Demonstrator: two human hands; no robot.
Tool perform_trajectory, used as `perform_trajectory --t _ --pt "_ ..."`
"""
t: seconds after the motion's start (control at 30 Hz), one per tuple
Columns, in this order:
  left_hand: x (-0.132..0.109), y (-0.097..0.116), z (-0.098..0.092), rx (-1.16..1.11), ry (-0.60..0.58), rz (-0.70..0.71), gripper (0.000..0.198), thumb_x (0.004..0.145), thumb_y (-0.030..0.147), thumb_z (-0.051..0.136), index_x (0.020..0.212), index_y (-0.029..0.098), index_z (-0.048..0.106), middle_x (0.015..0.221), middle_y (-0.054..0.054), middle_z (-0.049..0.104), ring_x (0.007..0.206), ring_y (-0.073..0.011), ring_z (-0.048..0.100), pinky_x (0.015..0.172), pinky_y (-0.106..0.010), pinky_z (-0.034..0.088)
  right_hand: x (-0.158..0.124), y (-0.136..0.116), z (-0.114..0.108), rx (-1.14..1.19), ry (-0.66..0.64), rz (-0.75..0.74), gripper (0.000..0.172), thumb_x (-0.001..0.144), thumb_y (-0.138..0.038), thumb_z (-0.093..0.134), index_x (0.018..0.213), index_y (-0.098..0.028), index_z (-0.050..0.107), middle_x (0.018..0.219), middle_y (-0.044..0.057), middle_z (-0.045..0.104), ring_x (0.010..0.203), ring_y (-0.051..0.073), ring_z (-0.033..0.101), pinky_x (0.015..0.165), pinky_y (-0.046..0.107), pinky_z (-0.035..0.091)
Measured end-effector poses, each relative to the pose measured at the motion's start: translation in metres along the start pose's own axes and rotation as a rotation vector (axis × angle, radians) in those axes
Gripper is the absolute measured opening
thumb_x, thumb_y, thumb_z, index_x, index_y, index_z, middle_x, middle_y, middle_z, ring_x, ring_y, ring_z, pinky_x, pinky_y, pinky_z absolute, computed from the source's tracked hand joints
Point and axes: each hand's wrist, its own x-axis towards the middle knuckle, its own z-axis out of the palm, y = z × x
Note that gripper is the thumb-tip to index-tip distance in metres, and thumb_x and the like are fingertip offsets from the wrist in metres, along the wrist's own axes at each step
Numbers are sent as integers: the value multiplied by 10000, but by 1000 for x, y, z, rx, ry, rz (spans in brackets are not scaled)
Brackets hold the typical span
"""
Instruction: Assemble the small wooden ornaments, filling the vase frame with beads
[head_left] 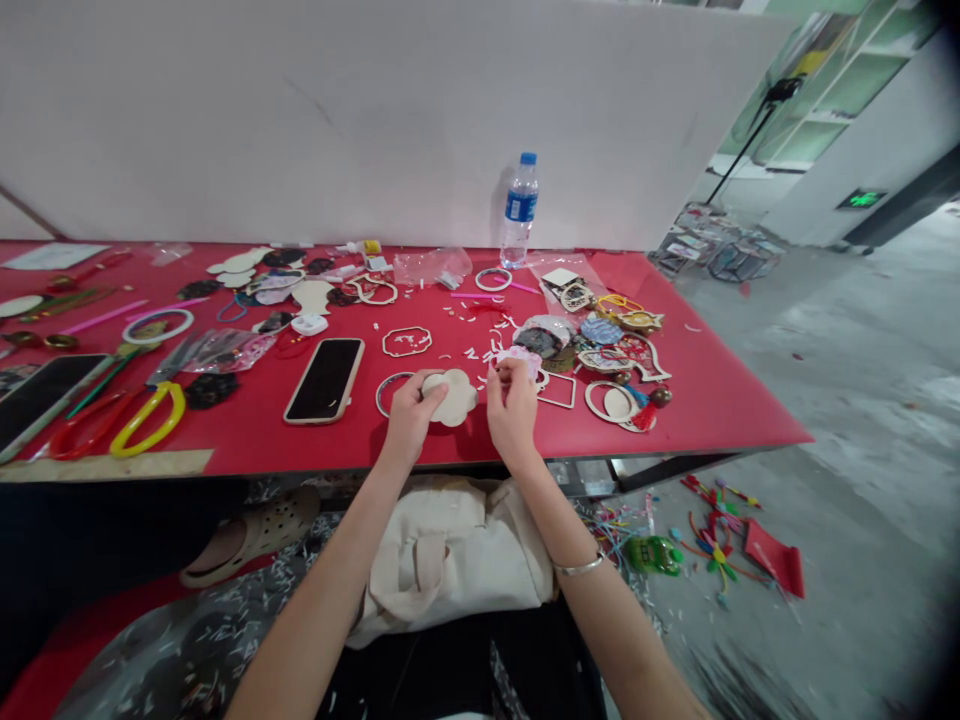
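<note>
1. Two hands are at work: the left hand [409, 420] grips one flower-shaped wooden cutout [453, 397] just above the red counter [712, 400], and the right hand [514, 415] pinches one small pink piece [519, 360] beside it.
2. Two smartphones [324, 380] [45, 405] lie on the counter, left of the hands.
3. One plastic water bottle [519, 210] stands at the counter's back edge.
4. One metal bangle [577, 567] circles the right wrist.

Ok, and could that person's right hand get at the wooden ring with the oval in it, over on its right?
Probably yes, though it would likely have to let go of the pink piece first. The right hand is close to the wooden ring, with only a flat wooden frame lying between.
</note>
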Motion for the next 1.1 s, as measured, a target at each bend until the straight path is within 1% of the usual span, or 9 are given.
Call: perform_trajectory --t 0.03,0.07,0.13,0.23,0.37,0.53,0.7,0.87,1.1 --pt "1 -1 0 41 -21 3 284 715 324 675 960 179 680 841 -9 674 764 -164 605 689 -240 464 0 0 -1 57 36 20 169 932 -326 410 999 -191 486 864 50 591 787 163 558 777 306 407" --pt "1 -1 1 78 -49 5 282 716 324 670 957 176 684 836 -12 675 765 -166 604 687 -240 461 -1 1 -2 109 34 12 170 929 -312 402 1028 -189 466 889 59 579 804 164 555 770 302 423" --pt "1 0 2 136 -105 11 283 713 321 663 953 174 690 836 -19 682 765 -172 603 674 -241 455 -2 1 -3 172 -55 -60 163 914 -284 414 1044 -194 450 902 60 568 826 164 552 779 299 440" --pt "0 6 4 187 -161 19 267 707 320 652 926 174 695 850 -30 696 782 -185 610 672 -247 452 -3 2 -2 166 -185 -157 160 891 -246 447 1043 -200 458 901 52 581 847 168 554 812 311 434" --pt "-3 15 7 244 -201 21 248 707 317 627 890 160 685 827 -31 688 768 -188 611 687 -259 451 -1 3 0 99 -212 -206 143 874 -200 451 1016 -194 466 918 57 594 853 174 556 829 325 412" --pt "-5 19 9 333 -213 59 233 704 298 600 877 162 678 815 -22 688 777 -193 618 735 -276 452 -1 3 1 -35 -233 -256 143 857 -154 439 990 -195 470 923 56 603 856 182 557 843 335 378" --pt "-6 19 8 340 -235 66 224 719 275 584 894 168 671 815 -16 683 775 -186 618 728 -266 447 -1 1 1 -125 -217 -315 145 855 -148 433 989 -186 473 896 56 604 843 188 558 832 337 357" --pt "-6 20 8 352 -252 84 223 759 301 564 905 175 676 816 -12 684 772 -182 611 723 -261 446 -2 0 3 -226 -229 -331 138 866 -160 419 983 -189 486 892 66 619 852 205 552 827 351 334" --pt "-7 22 9 430 -190 95 207 758 251 544 876 185 700 769 -1 683 733 -171 604 692 -248 429 -4 -2 5 -323 -222 -403 143 893 -175 414 1008 -175 498 907 74 639 859 210 542 822 355 313"
